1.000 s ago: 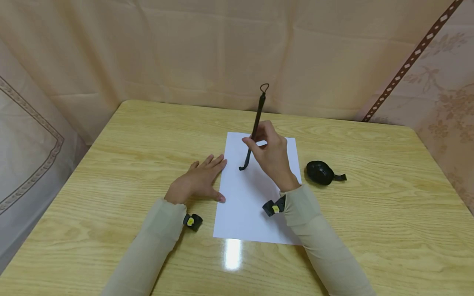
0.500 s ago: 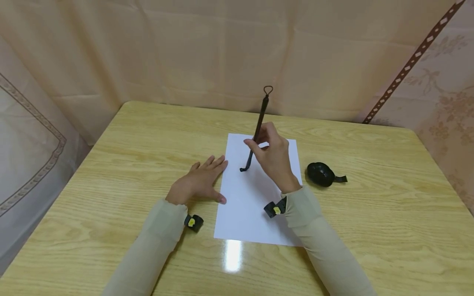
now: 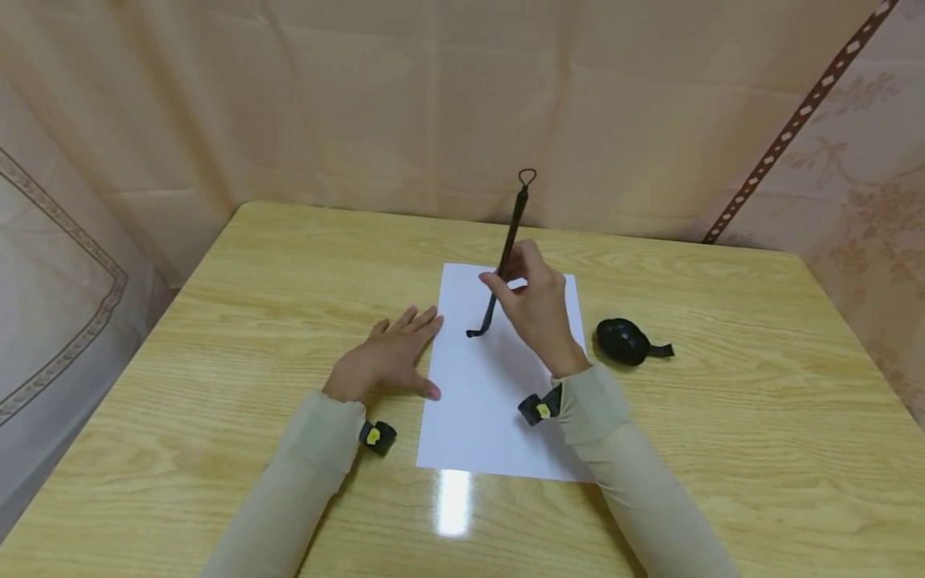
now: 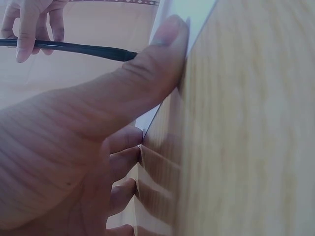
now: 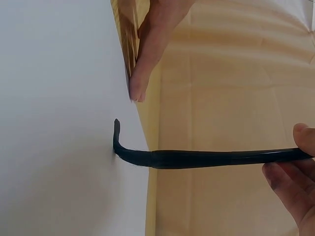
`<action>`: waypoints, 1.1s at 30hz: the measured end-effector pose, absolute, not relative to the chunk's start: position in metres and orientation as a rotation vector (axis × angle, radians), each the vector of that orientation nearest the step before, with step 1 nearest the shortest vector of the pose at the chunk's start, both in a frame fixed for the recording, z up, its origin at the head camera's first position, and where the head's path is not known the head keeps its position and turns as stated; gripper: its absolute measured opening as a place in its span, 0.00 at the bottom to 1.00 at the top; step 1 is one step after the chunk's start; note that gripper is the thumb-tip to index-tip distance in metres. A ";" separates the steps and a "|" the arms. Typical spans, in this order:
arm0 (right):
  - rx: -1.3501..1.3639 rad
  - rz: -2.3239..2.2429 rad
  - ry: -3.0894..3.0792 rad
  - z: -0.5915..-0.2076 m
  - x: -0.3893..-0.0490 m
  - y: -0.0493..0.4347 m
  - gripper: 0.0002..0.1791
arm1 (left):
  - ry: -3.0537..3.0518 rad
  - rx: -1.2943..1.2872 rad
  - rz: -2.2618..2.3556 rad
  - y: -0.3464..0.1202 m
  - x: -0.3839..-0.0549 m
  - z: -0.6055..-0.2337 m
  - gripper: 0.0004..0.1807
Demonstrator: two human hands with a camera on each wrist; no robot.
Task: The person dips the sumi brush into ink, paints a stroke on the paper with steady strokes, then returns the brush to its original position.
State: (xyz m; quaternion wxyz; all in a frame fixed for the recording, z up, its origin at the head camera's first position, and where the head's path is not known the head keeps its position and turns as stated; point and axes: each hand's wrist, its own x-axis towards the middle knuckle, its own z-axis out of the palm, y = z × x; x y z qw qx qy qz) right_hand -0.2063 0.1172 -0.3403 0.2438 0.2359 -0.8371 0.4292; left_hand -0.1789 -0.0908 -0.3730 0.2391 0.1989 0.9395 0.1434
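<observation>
Over the white paper [image 3: 473, 425], the right hand [image 3: 540, 309] pinches the brush [image 3: 511, 231] — long axis steep, top leaning right and away, bristles [image 5: 130, 156] meeting the sheet below-left of the fingers. The left hand [image 3: 385, 353] lies spread, gripping nothing, at the paper's left edge.

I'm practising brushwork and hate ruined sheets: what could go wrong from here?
The right hand holds the brush to the paper, so pausing might blot it. The left hand touches only the paper's left edge, so the paper could slip. A black object lies just beyond the paper's right edge; swinging right might knock it.
</observation>
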 end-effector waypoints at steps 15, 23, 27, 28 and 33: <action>0.645 1.162 -2.269 -0.340 -0.205 0.122 0.16 | 2.575 0.538 0.385 -0.090 -0.177 -0.372 0.61; 0.609 1.169 -2.282 -0.339 -0.204 0.125 0.17 | 2.577 0.556 0.400 -0.092 -0.177 -0.374 0.61; 0.605 1.163 -2.290 -0.338 -0.203 0.127 0.16 | 2.576 0.560 0.407 -0.092 -0.177 -0.374 0.61; 0.603 1.159 -2.292 -0.338 -0.203 0.128 0.16 | 2.575 0.560 0.406 -0.093 -0.177 -0.374 0.61; 0.589 1.138 -2.298 -0.338 -0.203 0.130 0.17 | 2.570 0.566 0.417 -0.092 -0.177 -0.372 0.61</action>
